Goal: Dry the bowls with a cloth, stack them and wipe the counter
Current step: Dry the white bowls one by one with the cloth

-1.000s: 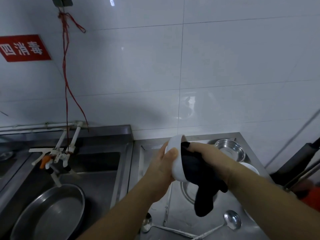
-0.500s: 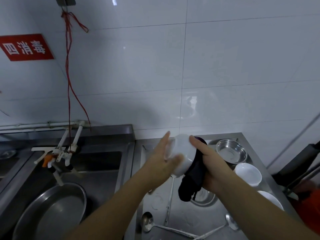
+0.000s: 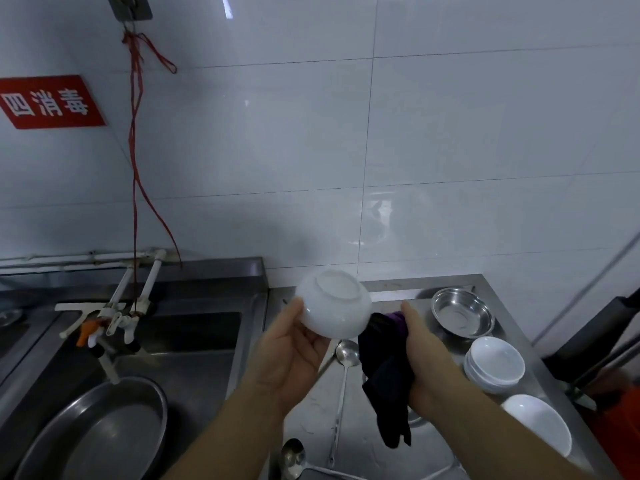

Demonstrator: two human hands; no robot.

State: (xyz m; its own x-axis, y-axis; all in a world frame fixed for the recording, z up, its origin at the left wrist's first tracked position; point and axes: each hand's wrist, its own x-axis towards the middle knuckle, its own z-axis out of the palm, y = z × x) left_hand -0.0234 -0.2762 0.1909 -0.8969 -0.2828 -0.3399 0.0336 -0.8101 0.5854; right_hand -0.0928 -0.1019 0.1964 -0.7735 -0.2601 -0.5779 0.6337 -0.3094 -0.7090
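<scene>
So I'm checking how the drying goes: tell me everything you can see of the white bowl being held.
The white bowl is plain, glossy, ceramic-looking, turned bottom up with its round foot ring facing the camera. It is held tilted in the air above the steel counter. The left hand grips its lower rim; the dark cloth meets its right edge.

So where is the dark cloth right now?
In the head view, the dark cloth hangs from the right hand, right of the upturned white bowl and above the steel counter.
</scene>
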